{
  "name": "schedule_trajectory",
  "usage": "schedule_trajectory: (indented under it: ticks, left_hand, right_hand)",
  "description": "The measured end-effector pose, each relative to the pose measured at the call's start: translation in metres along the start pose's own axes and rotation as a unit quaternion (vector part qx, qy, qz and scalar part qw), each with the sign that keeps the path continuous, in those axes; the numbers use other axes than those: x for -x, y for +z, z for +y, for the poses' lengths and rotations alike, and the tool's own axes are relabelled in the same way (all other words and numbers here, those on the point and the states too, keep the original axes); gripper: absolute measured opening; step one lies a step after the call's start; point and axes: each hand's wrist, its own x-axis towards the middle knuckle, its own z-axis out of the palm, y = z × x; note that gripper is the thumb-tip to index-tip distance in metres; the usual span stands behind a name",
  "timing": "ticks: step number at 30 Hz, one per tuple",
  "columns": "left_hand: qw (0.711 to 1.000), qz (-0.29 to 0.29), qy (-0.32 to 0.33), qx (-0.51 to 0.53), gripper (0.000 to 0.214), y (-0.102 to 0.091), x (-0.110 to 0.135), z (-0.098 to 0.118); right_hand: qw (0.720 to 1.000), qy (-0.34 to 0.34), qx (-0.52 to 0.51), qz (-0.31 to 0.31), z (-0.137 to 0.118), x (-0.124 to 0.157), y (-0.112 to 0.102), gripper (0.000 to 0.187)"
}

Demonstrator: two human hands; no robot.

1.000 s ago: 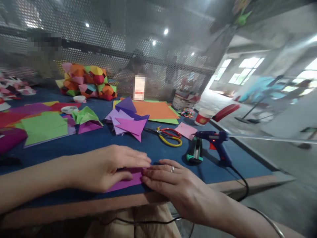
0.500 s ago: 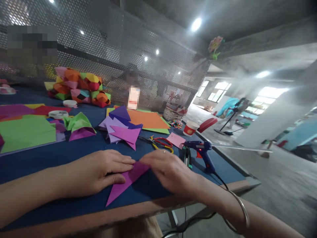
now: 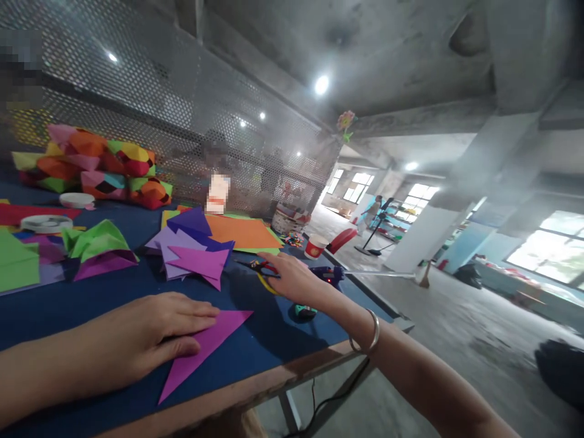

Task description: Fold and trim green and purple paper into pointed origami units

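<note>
My left hand [image 3: 146, 337] lies flat with its fingers stretched out on a purple paper triangle [image 3: 212, 337], pinning it to the blue table [image 3: 269, 331] near the front edge. My right hand [image 3: 292, 278] reaches further out over the table. Its fingers are extended and rest over the scissors [image 3: 255, 266] with red and yellow handles, and nothing is closed in them. A metal bangle sits on that wrist.
A blue glue gun [image 3: 332, 274] and a teal tool [image 3: 303, 311] lie just beyond my right hand. Folded purple pieces [image 3: 191, 252], a green folded piece [image 3: 93, 240], an orange sheet [image 3: 241, 231], a red cup [image 3: 316, 246] and tape rolls [image 3: 45, 223] lie around. A perforated screen backs the table.
My right hand has left the purple paper and moved away to the scissors. The left hand stays on the paper, which now shows as a full triangle. The view has swung up and right.
</note>
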Motion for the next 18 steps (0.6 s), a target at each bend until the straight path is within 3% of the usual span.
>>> schedule_trajectory:
  ticks: [5, 8, 11, 12, 13, 18]
  left_hand:
    - [1.0, 0.012, 0.005, 0.001, 0.038, 0.0, -0.001, -0.003]
    - [1.0, 0.012, 0.0, 0.007, 0.036, -0.002, 0.001, -0.002]
    - [1.0, -0.02, -0.021, 0.011, 0.038, -0.006, 0.0, 0.003]
    - [0.999, -0.034, -0.026, 0.012, 0.039, -0.008, -0.001, 0.005]
    - [0.998, -0.048, -0.028, 0.017, 0.04, -0.009, -0.002, 0.008]
    - [0.995, -0.081, -0.03, 0.051, 0.04, -0.016, -0.01, 0.016]
  right_hand:
    - [0.991, -0.004, -0.132, 0.029, -0.013, 0.014, -0.002, 0.033]
    - [0.959, -0.019, -0.282, -0.029, -0.029, 0.02, 0.011, 0.032]
    - [0.825, -0.044, -0.549, -0.124, -0.048, 0.026, 0.027, 0.052]
    - [0.794, -0.05, -0.589, -0.139, -0.054, 0.027, 0.032, 0.056]
    - [0.781, -0.055, -0.604, -0.146, -0.059, 0.029, 0.037, 0.057]
    - [0.784, -0.07, -0.602, -0.132, -0.074, 0.027, 0.059, 0.051]
